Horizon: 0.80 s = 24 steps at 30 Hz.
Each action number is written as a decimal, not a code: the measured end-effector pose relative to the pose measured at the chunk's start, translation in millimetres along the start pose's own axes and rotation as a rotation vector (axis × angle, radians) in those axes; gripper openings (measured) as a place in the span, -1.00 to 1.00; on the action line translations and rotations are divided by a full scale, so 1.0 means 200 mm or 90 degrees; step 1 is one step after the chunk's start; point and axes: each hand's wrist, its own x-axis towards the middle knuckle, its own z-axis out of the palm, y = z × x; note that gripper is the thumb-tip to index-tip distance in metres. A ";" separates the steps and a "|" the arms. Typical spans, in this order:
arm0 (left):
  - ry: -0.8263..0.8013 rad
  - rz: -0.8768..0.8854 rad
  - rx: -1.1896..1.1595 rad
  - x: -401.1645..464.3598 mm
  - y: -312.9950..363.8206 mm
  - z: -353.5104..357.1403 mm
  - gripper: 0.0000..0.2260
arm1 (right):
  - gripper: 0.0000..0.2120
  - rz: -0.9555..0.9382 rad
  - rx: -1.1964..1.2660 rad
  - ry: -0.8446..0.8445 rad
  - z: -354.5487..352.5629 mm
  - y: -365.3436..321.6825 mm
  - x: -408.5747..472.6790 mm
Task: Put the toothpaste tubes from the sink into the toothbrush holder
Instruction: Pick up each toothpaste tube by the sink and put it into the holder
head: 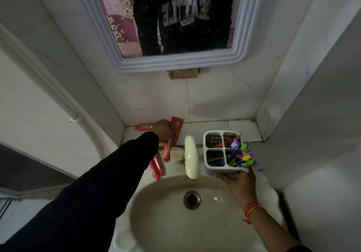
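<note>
My left hand reaches to the back left of the sink and grips a large red toothpaste tube, which stands tilted against the wall ledge. Another red tube lies on the ledge further left. Two red tubes lie side by side on the sink rim under my left sleeve. My right hand holds a white four-compartment toothbrush holder from below, to the right of the tap. Purple and green toothbrushes stick out of its near right compartment.
A white tap stands at the back centre of the sink, with the drain below. A bar of soap sits left of the tap. A mirror hangs above. Tiled walls close in on both sides.
</note>
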 end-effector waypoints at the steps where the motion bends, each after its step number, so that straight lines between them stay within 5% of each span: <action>1: 0.039 0.020 -0.008 -0.02 0.02 -0.03 -0.74 | -0.37 -0.001 -0.010 0.001 0.00 0.00 0.00; 6: 0.213 0.146 -0.150 -0.21 0.19 -0.16 -0.84 | -0.34 -0.007 -0.023 0.014 -0.01 -0.04 -0.01; 10: 0.254 0.289 -0.267 -0.36 0.33 -0.24 -0.91 | -0.27 0.016 -0.011 0.002 -0.02 -0.04 -0.02; 20: -0.033 0.396 -0.159 -0.37 0.43 -0.13 -0.77 | -0.29 0.063 -0.010 -0.034 -0.02 -0.03 -0.01; 24: -0.080 0.460 0.086 -0.36 0.45 -0.08 -0.79 | -0.22 0.057 0.009 -0.020 -0.02 -0.03 -0.01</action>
